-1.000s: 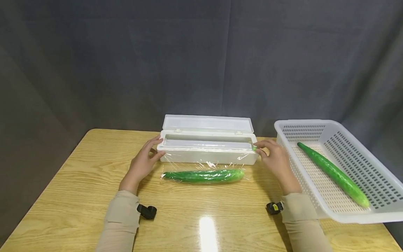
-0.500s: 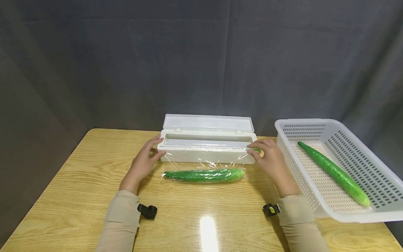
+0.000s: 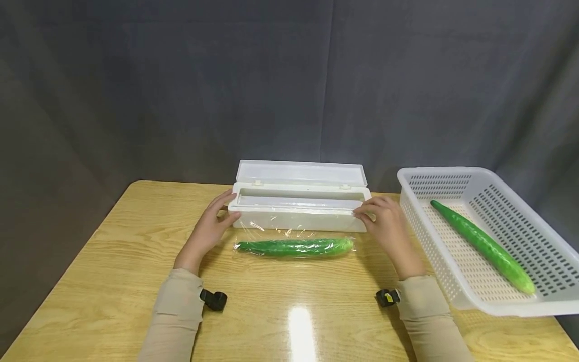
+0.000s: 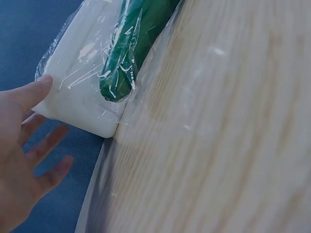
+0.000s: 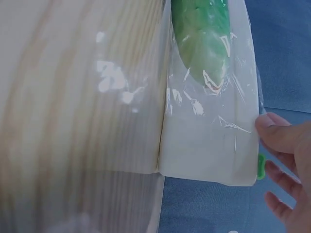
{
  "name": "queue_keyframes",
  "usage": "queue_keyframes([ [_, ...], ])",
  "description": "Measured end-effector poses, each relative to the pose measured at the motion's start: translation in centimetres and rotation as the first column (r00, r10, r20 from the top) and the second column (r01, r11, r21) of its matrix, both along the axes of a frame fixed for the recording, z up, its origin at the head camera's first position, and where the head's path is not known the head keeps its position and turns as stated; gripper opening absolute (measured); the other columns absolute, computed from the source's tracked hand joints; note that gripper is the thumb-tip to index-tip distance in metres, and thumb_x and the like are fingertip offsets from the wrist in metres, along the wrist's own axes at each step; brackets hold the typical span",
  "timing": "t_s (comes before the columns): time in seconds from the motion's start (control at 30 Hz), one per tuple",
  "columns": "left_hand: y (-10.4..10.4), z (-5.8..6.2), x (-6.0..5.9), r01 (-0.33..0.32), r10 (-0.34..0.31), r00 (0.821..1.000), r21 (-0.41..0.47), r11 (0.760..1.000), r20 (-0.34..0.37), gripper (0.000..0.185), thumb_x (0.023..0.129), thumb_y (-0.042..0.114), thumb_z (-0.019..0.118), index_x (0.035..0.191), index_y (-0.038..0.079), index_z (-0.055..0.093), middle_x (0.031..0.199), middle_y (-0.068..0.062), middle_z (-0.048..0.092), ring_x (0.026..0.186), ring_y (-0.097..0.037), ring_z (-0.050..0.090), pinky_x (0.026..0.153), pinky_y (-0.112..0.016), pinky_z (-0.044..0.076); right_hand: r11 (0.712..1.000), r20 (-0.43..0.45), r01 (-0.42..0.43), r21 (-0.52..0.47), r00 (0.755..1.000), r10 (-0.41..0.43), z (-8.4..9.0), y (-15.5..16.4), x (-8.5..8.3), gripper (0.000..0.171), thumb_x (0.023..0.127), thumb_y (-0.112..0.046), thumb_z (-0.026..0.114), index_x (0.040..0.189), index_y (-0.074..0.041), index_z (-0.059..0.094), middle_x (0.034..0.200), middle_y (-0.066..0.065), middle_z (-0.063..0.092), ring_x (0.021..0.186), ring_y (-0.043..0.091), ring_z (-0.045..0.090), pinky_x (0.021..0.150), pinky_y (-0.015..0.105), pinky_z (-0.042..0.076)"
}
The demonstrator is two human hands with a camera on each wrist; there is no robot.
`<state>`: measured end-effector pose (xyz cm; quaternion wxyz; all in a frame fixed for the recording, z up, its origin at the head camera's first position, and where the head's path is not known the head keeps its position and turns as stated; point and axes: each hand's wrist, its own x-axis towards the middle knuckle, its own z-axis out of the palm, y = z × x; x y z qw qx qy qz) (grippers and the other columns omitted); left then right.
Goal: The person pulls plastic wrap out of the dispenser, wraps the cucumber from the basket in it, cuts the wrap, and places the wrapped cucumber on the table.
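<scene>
A white plastic wrap dispenser (image 3: 298, 220) stands on the table with its lid (image 3: 300, 172) tipped back. The roll shows inside. Clear plastic wrap (image 3: 258, 227) runs from its front rim down over a green cucumber (image 3: 294, 248) lying just in front. My left hand (image 3: 205, 234) holds the dispenser's left end, thumb at the front, forefinger at the rim. At the right end of the front rim, my right hand (image 3: 386, 229) pinches the wrap's edge between thumb and forefinger. A small green tab (image 5: 261, 166) shows beside its fingers in the right wrist view; the head view hides it.
A white perforated basket (image 3: 445, 259) stands to the right, close to my right forearm. Another cucumber (image 3: 484, 246) lies in it, with a glossy surface. The wooden table (image 3: 253, 311) ends at a dark curtain (image 3: 226, 90) behind the dispenser.
My right hand has shifted slightly left along the front rim, away from the green tab it was touching. The left hand stays on the dispenser's end. The cucumbers have not moved.
</scene>
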<state>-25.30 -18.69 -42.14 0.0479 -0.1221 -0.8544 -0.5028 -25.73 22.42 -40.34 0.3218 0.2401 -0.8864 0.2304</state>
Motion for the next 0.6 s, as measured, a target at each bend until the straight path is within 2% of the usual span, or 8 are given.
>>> queue_keyframes([
  [0.1,0.2,0.2,0.2,-0.014,0.014,1.0,-0.003,1.0,-0.014,0.055,0.099,0.022,0.063,0.148,0.008,0.043,0.161,-0.008,0.025,0.131,-0.033,0.041,0.106,-0.054,0.038,1.0,-0.031,-0.028,-0.004,0.999,0.028,0.1,0.0,0.0,0.016,0.07,0.0,0.087,0.083,-0.007,0.078,0.083,0.008,0.071,0.084,0.03,0.061,0.079,0.044,0.048],
  [0.2,0.3,0.6,0.6,-0.051,0.05,0.998,-0.03,0.998,-0.044,0.051,0.097,0.024,0.066,0.144,0.01,0.05,0.159,-0.009,0.027,0.139,-0.036,0.032,0.107,-0.057,0.035,0.998,-0.024,-0.051,-0.021,0.998,0.05,0.2,0.0,0.2,0.019,0.069,0.003,0.086,0.084,-0.007,0.078,0.083,0.008,0.072,0.081,0.029,0.061,0.078,0.044,0.047],
  [0.4,0.6,1.1,1.4,-0.126,0.119,0.988,-0.068,0.99,-0.094,0.036,0.094,0.026,0.071,0.127,0.014,0.063,0.145,-0.009,0.032,0.136,-0.035,0.032,0.104,-0.059,0.035,0.996,0.101,-0.035,-0.078,0.994,0.043,0.7,-0.1,0.8,0.02,0.072,0.004,0.083,0.089,-0.005,0.077,0.086,0.008,0.073,0.08,0.027,0.061,0.074,0.041,0.047],
  [0.6,0.6,1.4,2.2,-0.124,0.108,0.988,-0.142,0.982,-0.112,0.017,0.095,0.025,0.069,0.108,0.015,0.072,0.129,-0.007,0.053,0.13,-0.03,0.036,0.104,-0.059,0.034,0.999,0.156,-0.031,-0.041,0.987,0.037,1.3,-0.1,1.8,0.019,0.074,0.007,0.081,0.091,-0.002,0.077,0.083,0.009,0.071,0.076,0.027,0.058,0.069,0.041,0.045],
])
